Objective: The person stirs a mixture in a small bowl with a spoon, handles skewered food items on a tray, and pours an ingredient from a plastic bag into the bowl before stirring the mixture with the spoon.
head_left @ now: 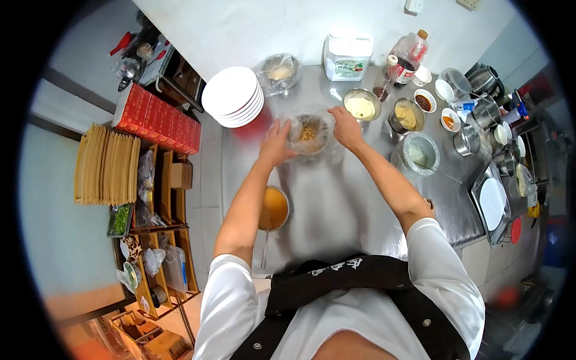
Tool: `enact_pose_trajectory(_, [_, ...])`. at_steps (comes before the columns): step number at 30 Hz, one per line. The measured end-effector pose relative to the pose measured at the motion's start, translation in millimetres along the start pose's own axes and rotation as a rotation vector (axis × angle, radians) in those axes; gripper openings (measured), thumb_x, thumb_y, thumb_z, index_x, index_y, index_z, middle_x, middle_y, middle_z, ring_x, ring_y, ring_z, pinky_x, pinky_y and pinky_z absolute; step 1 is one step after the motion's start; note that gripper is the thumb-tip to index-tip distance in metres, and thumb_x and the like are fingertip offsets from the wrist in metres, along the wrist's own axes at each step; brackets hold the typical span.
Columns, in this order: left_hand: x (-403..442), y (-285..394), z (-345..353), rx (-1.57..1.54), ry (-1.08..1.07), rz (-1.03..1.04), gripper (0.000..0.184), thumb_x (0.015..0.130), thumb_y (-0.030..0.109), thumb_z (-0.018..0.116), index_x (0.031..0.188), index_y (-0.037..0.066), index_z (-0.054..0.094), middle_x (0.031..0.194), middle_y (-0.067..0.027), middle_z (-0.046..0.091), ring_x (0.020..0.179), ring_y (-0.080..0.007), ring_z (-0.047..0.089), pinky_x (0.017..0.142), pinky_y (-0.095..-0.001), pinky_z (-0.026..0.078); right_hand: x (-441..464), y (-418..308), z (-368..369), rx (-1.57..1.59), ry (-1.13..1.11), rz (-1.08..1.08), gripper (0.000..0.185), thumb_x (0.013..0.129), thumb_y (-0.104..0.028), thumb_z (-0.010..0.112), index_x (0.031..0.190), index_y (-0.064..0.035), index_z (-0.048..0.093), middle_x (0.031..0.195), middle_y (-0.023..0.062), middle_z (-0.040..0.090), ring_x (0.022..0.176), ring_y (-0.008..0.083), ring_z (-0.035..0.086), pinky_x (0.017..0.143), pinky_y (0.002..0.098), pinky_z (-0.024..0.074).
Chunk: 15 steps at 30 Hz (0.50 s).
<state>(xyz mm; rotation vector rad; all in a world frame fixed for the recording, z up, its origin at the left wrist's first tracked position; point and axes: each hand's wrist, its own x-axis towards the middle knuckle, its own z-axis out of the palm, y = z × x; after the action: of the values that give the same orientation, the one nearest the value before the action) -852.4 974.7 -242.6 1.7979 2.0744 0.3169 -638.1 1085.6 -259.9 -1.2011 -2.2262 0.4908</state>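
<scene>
A bowl covered or lined with clear plastic sits on the steel table, and crumbly brown food shows in its middle. My left hand grips the bowl's left side, thumb and fingers against the plastic. On the other side, my right hand is closed, its fingertips pinching the edge of the plastic. Close to my left forearm stands a bowl of orange-brown sauce with a spoon in it. A metal bowl of pale yellow food is just beyond my right hand.
Stacked white plates stand at the left edge, beside a plastic-wrapped bowl. A white jug and bottles line the wall. To the right are a bowl of tan powder, a stone mortar and a tray.
</scene>
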Motion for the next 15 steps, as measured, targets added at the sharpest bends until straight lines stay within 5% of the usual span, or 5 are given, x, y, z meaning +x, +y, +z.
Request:
enact_pose_trajectory(3, [31.0, -27.3, 15.0, -0.241, -0.034, 0.161, 0.109, 0.061, 0.022, 0.082, 0.145, 0.013, 0.015, 0.146, -0.0160, 0.027, 0.133, -0.0332, 0.029, 0.108, -0.0392, 0.027, 12.8, 32.4, 32.5, 0.198, -0.144, 0.146, 0.040, 0.076, -0.002, 0.052, 0.116, -0.0088, 0.054, 0.105, 0.0142, 0.058, 0.099, 0.0345, 0.055, 0.083, 0.0428, 0.0451])
enact_pose_trajectory(7, [29.5, -28.4, 13.6, -0.562, -0.223, 0.003, 0.120, 0.057, 0.023, 0.084, 0.145, 0.004, 0.005, 0.146, -0.0182, 0.027, 0.133, -0.0324, 0.029, 0.108, -0.0338, 0.028, -0.8, 54.3, 69.4, 0.285, -0.365, 0.326, 0.044, 0.077, -0.010, 0.056, 0.121, -0.0108, 0.050, 0.101, 0.0168, 0.061, 0.094, 0.0353, 0.057, 0.081, 0.0416, 0.0456])
enact_pose_trajectory(9, [22.9, -30.4, 20.0, -0.778, -0.246, 0.013, 0.122, 0.056, 0.022, 0.084, 0.144, 0.001, 0.002, 0.145, -0.0198, 0.027, 0.134, -0.0310, 0.028, 0.108, -0.0342, 0.028, -18.2, 56.7, 80.4, 0.143, -0.235, 0.172, 0.044, 0.076, -0.012, 0.058, 0.120, -0.0110, 0.051, 0.098, 0.0172, 0.062, 0.091, 0.0340, 0.059, 0.080, 0.0407, 0.0462])
enact_pose_trajectory(14, [17.9, -44.1, 42.0, -0.498, -0.207, 0.102, 0.126, 0.055, 0.026, 0.085, 0.143, -0.002, -0.001, 0.144, -0.0249, 0.025, 0.134, -0.0341, 0.026, 0.109, -0.0348, 0.026, -0.9, 50.5, 52.5, 0.253, -0.500, 0.406, 0.029, 0.075, -0.007, 0.057, 0.104, -0.0077, 0.059, 0.099, 0.0117, 0.061, 0.092, 0.0309, 0.058, 0.079, 0.0380, 0.0461])
enact_pose_trajectory(15, [18.1, -43.3, 40.9, -0.457, -0.200, 0.088, 0.127, 0.055, 0.027, 0.085, 0.143, -0.002, -0.002, 0.144, -0.0258, 0.023, 0.135, -0.0353, 0.024, 0.109, -0.0359, 0.024, 4.2, 40.6, 41.2, 0.180, -0.347, 0.323, 0.028, 0.076, -0.006, 0.056, 0.104, -0.0074, 0.059, 0.097, 0.0111, 0.061, 0.091, 0.0305, 0.058, 0.078, 0.0382, 0.0464])
